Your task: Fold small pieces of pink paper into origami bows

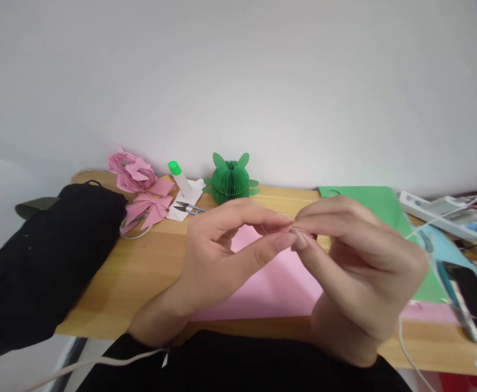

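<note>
My left hand [222, 261] and my right hand [356, 267] meet at the fingertips above the table, thumbs almost touching. Each pinches with thumb and forefinger. Whatever lies between the fingertips is almost wholly hidden; only a thin pinkish edge may show there. Below them a sheet of pink paper [262, 294] lies flat on the wooden table [148, 277]. Just beyond my left hand is a pair of thread snips [189, 208] with dark blades. A green paper honeycomb ball [230, 182] with leaf-shaped ears and limbs stands behind.
Pink paper scraps [148, 207], crumpled pink paper [130, 171] and a glue stick [181, 177] with a green cap are at the back left. A black bag [59, 261] covers the left end. Rightward lie green paper [381, 207], a power strip [438, 215] and a phone [472, 294].
</note>
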Demonstrator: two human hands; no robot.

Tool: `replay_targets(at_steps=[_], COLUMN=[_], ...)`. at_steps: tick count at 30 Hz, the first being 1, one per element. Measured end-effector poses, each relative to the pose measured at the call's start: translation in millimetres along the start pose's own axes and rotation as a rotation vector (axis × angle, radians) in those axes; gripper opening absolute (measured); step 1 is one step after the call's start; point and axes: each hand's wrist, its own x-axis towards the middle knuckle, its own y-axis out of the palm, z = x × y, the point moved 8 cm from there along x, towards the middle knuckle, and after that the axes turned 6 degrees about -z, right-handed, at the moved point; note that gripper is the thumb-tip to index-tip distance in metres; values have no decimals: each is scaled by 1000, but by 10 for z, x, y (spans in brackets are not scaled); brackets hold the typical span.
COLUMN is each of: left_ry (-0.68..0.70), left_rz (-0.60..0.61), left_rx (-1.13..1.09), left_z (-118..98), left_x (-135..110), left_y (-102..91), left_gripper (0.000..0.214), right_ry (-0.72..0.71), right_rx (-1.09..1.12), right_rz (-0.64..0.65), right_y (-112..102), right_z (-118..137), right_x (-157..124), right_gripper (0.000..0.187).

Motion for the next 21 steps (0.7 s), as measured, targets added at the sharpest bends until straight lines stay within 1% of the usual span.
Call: replay_targets(at_steps=[3, 6, 8, 11, 15, 17, 21], left_ry=[60, 139, 152, 140, 134, 97, -24], left_rz=[9, 14, 9, -12, -15, -21, -27], left_rx=[30, 49, 80, 114, 102, 82, 49], left_z=[-11, -34, -28, -20, -26, 1, 63], left_x=[-3, -13, -18, -19, -20, -18, -19], left_y=[-11, -30, -44, -64, -59, -62, -73], left_gripper=[15, 18, 16, 11, 18, 20, 16], right_ry=[1, 31, 58, 80, 86, 79, 70], right_rx=[7, 1, 8, 22, 26, 22, 28], right_rz=[7, 33, 65, 90, 96, 98, 104], right_y=[-8, -15, -9, -4, 12, 22, 21], right_z=[-8, -33, -48, -56, -60, -59, -49], right_x=[7, 11, 7, 3, 10, 15, -8], right_gripper=[28, 26, 25, 25, 26, 27, 27])
